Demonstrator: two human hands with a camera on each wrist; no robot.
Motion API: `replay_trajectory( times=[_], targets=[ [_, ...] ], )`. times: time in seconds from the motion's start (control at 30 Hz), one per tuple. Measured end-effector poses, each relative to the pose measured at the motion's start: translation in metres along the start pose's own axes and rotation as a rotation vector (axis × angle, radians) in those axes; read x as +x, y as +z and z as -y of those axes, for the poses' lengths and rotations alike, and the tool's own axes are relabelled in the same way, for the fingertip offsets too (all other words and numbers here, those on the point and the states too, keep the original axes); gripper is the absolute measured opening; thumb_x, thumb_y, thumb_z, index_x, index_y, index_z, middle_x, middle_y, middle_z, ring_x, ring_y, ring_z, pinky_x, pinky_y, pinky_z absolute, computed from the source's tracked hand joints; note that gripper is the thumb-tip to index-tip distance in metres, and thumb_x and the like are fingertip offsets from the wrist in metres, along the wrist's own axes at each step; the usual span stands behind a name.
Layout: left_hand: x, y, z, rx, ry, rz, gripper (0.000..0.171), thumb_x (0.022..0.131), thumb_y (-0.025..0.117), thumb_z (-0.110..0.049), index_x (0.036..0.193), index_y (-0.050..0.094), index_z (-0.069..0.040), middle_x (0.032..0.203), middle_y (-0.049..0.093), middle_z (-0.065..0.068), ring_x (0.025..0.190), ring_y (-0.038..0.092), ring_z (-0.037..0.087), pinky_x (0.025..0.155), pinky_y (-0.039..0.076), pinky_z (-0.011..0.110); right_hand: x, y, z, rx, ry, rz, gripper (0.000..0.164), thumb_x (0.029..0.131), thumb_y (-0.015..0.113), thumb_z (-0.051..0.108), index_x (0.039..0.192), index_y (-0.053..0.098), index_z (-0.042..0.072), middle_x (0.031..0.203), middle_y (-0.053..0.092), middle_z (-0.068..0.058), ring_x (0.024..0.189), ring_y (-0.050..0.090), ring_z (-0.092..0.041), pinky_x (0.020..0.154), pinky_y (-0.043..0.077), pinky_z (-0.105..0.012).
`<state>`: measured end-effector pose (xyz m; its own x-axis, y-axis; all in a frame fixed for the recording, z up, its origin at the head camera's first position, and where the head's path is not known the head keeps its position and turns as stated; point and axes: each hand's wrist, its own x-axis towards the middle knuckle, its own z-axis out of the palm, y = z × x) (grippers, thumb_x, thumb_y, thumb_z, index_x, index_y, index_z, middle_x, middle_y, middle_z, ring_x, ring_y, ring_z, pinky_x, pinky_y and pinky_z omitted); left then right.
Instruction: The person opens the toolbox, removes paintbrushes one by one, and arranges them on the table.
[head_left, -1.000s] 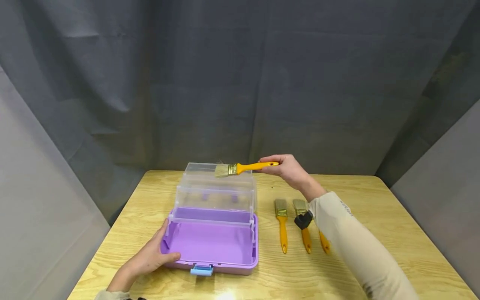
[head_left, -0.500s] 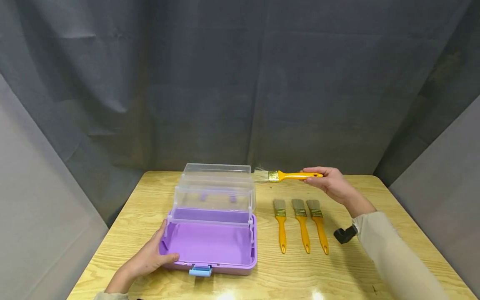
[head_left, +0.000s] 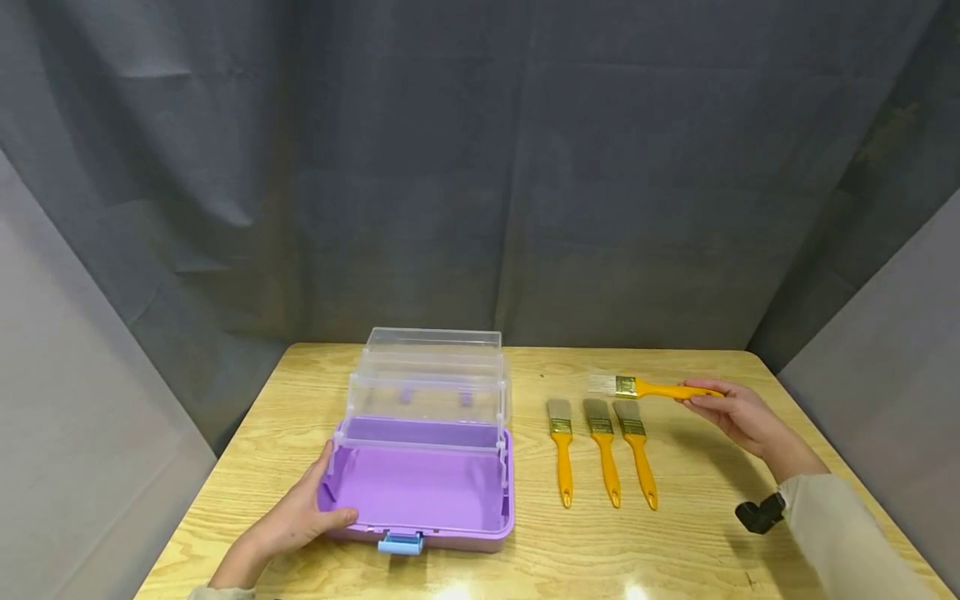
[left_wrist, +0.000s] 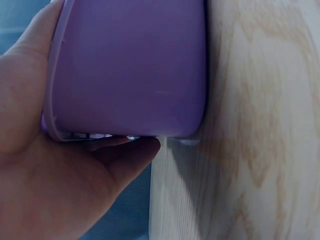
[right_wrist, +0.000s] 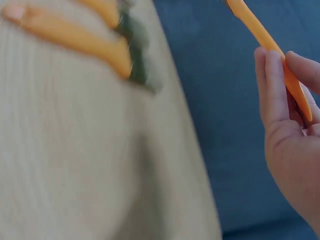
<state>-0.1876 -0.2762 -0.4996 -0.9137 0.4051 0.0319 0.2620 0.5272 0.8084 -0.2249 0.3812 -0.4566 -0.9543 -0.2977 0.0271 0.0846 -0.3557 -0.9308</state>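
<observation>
A purple plastic storage box (head_left: 420, 492) stands with its clear lid (head_left: 435, 337) raised and clear trays (head_left: 427, 400) folded back. My left hand (head_left: 292, 517) grips its near left corner, thumb at the front rim and fingers along the side; the left wrist view shows that hand (left_wrist: 55, 175) against the purple wall (left_wrist: 130, 65). My right hand (head_left: 738, 417) pinches a paintbrush (head_left: 660, 390) by the end of its yellow handle, above the table with its bristles to the left. Three more paintbrushes lie side by side: left (head_left: 564, 454), middle (head_left: 603, 454) and right (head_left: 637, 454).
The wooden table (head_left: 712, 542) bears the box at left and the lying brushes right of it. A dark curtain (head_left: 480, 167) hangs behind, with grey panels on the left (head_left: 90, 400) and right (head_left: 885, 350). A light blue latch (head_left: 401, 543) hangs at the box's front.
My right hand has carried the paintbrush from over the box's lid to the right and lower, past the three lying brushes. My left hand and the box have stayed put.
</observation>
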Motion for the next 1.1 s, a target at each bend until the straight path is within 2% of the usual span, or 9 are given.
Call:
replay_trajectory(
  times=[0.2, 0.37, 0.6, 0.73, 0.8, 0.87, 0.93, 0.97, 1.1],
  targets=[
    [-0.001, -0.001, -0.003, -0.012, -0.015, 0.005, 0.113, 0.078, 0.078, -0.027, 0.148, -0.005, 0.004, 0.15, 0.0, 0.034, 0.136, 0.009, 0.05, 0.106, 0.011, 0.059, -0.026, -0.04, -0.009, 0.067, 0.026, -0.07, 0.042, 0.096, 0.039, -0.013, 0.109, 0.071, 0.01, 0.107, 0.067, -0.01, 0.101, 0.065, -0.019, 0.088, 0.048, -0.027],
    [-0.001, -0.001, -0.003, -0.012, -0.027, 0.008, 0.113, 0.078, 0.078, -0.027, 0.148, -0.006, 0.003, 0.151, 0.0, 0.034, 0.136, 0.008, 0.049, 0.107, 0.011, 0.059, -0.041, -0.064, -0.015, 0.122, 0.037, -0.135, 0.043, 0.096, 0.039, -0.013, 0.105, 0.073, 0.011, 0.104, 0.068, -0.007, 0.097, 0.066, -0.019, 0.087, 0.049, -0.027],
    [-0.001, 0.0, -0.002, -0.014, -0.018, 0.003, 0.113, 0.078, 0.078, -0.027, 0.148, -0.006, 0.003, 0.151, 0.0, 0.034, 0.136, 0.008, 0.05, 0.106, 0.011, 0.059, -0.052, -0.082, -0.024, 0.122, 0.049, -0.21, 0.039, 0.094, 0.044, -0.011, 0.099, 0.074, 0.014, 0.1, 0.068, -0.005, 0.093, 0.067, -0.018, 0.086, 0.05, -0.025],
    [-0.001, 0.0, -0.003, -0.017, -0.02, 0.006, 0.113, 0.078, 0.078, -0.026, 0.148, -0.006, 0.003, 0.15, 0.0, 0.034, 0.136, 0.008, 0.05, 0.106, 0.011, 0.06, -0.055, -0.083, -0.03, 0.086, 0.049, -0.262, 0.038, 0.093, 0.047, -0.011, 0.096, 0.074, 0.015, 0.098, 0.068, -0.003, 0.092, 0.067, -0.017, 0.085, 0.051, -0.026],
    [-0.001, 0.0, -0.003, -0.015, -0.02, 0.008, 0.113, 0.078, 0.078, -0.026, 0.148, -0.006, 0.004, 0.15, -0.001, 0.034, 0.136, 0.007, 0.05, 0.106, 0.01, 0.06, -0.056, -0.081, -0.032, 0.021, 0.053, -0.322, 0.035, 0.092, 0.051, -0.01, 0.093, 0.074, 0.017, 0.094, 0.068, -0.001, 0.089, 0.068, -0.015, 0.082, 0.052, -0.026],
    [-0.001, -0.001, -0.003, -0.014, -0.02, 0.011, 0.113, 0.078, 0.077, -0.026, 0.148, -0.006, 0.004, 0.15, -0.001, 0.034, 0.136, 0.007, 0.05, 0.106, 0.01, 0.06, -0.056, -0.077, -0.034, -0.1, 0.064, -0.398, 0.029, 0.089, 0.057, -0.008, 0.092, 0.075, 0.015, 0.091, 0.067, 0.002, 0.084, 0.069, -0.014, 0.08, 0.053, -0.027],
    [-0.001, -0.001, -0.002, -0.012, -0.021, 0.012, 0.113, 0.079, 0.077, -0.027, 0.148, -0.007, 0.004, 0.15, -0.001, 0.034, 0.136, 0.007, 0.05, 0.106, 0.01, 0.061, -0.054, -0.073, -0.035, -0.279, 0.097, -0.466, 0.017, 0.087, 0.064, -0.003, 0.098, 0.073, 0.006, 0.088, 0.066, 0.004, 0.081, 0.069, -0.013, 0.077, 0.055, -0.028],
    [-0.001, -0.001, -0.002, -0.007, -0.02, 0.013, 0.113, 0.079, 0.077, -0.027, 0.148, -0.007, 0.005, 0.15, -0.001, 0.034, 0.136, 0.007, 0.051, 0.106, 0.01, 0.061, -0.053, -0.071, -0.036, -0.385, 0.116, -0.483, 0.017, 0.086, 0.066, 0.0, 0.102, 0.071, -0.001, 0.086, 0.066, 0.003, 0.079, 0.069, -0.013, 0.075, 0.055, -0.029],
    [-0.001, 0.0, -0.001, -0.001, -0.03, 0.018, 0.114, 0.079, 0.077, -0.029, 0.148, -0.008, 0.004, 0.151, -0.001, 0.034, 0.136, 0.008, 0.05, 0.106, 0.01, 0.059, -0.049, -0.062, -0.038, -0.736, 0.216, -0.48, 0.043, 0.086, 0.07, 0.013, 0.114, 0.056, -0.018, 0.084, 0.069, -0.007, 0.074, 0.068, -0.016, 0.068, 0.057, -0.031]
  ],
)
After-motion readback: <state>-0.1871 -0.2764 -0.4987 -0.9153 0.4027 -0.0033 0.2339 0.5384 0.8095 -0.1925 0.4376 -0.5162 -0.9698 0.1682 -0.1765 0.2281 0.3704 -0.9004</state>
